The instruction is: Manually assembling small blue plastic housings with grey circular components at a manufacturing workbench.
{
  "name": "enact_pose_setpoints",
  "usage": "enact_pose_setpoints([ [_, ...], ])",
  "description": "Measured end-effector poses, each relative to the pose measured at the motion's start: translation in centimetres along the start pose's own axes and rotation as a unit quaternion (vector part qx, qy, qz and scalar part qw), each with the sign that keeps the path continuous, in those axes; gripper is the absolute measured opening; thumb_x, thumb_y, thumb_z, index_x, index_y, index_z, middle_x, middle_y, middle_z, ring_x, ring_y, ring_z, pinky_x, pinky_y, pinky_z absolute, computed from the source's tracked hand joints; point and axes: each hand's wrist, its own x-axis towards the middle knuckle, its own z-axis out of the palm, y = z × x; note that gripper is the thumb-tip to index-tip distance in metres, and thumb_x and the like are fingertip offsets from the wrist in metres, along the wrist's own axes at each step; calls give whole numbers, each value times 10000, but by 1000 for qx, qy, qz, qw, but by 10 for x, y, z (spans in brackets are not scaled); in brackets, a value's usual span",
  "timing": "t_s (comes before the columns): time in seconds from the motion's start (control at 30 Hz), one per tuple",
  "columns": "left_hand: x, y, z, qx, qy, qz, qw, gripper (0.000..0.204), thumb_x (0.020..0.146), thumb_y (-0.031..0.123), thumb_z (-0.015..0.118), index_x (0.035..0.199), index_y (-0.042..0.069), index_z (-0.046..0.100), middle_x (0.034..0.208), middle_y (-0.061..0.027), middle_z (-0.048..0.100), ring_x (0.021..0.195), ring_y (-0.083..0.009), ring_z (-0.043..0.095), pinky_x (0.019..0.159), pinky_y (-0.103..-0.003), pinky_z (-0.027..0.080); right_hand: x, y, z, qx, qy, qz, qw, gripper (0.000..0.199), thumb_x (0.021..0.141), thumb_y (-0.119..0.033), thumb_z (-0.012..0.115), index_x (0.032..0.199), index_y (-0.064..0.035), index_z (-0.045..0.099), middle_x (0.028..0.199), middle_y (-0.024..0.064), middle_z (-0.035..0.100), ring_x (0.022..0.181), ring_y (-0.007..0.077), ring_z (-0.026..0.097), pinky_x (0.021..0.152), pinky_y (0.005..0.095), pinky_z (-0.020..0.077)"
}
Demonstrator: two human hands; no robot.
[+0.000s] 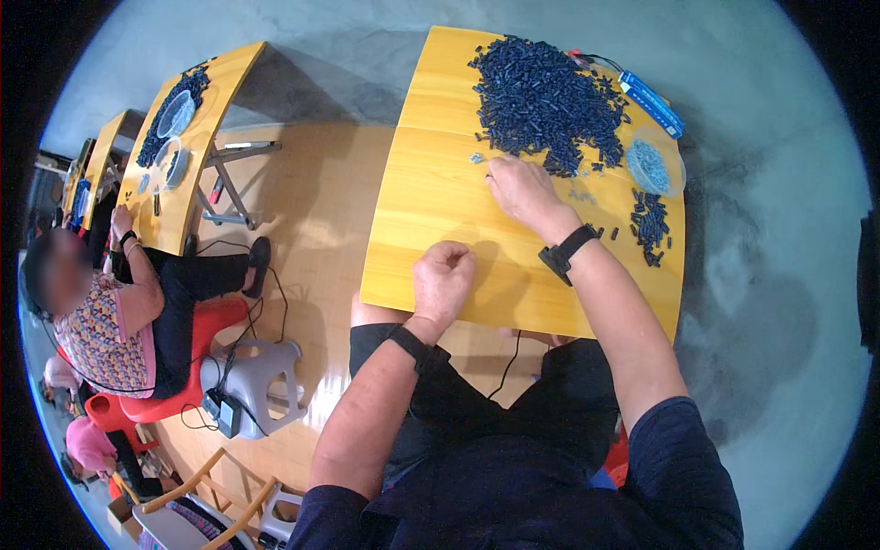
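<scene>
The right hand [524, 191] reaches, fingers down, to the near edge of the dark pile [548, 103] on the far side of the table [431, 197]; its grasp cannot be told. The left hand [443, 280] rests clenched near the table's near edge. A clear dish [654, 165] sits right of the pile.

Yellow worktop [431, 211], centre of the frame. Its left half is bare wood from the upper edge down to the near edge, giving open passage. The closed left hand [443, 280] rests at the near edge; the right hand [522, 190] lies mid-board, its forearm crossing the lower right part diagonally. The upper right is blocked by a broad heap of dark blue pieces [545, 101]. At the right edge stand a clear round dish [654, 165] and, below it, a small dark cluster [649, 225]; a narrow bare strip separates heap and dish. A blue strip [653, 98] with wires occupies the far right corner.
</scene>
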Motion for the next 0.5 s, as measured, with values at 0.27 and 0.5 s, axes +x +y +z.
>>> enact_pose_setpoints([
  [0.27,0,-4,0,-22,-6,-10,1000,131,829,82,639,881,-38,652,716,-80,648,563,-117,589,524,-252,486,-45,-33,-30,635,0,224,739,95,902,-95,594,866,-12,566,779,60,609,604,120,618,519,280,540],
  [0.5,3,4,-9,-42,-44,-35,998,166,831,69,626,956,-39,635,776,-74,643,598,-122,598,537,-248,492,-86,-63,-66,786,26,144,601,59,914,-43,555,956,-9,580,816,63,617,643,138,627,581,291,555],
])
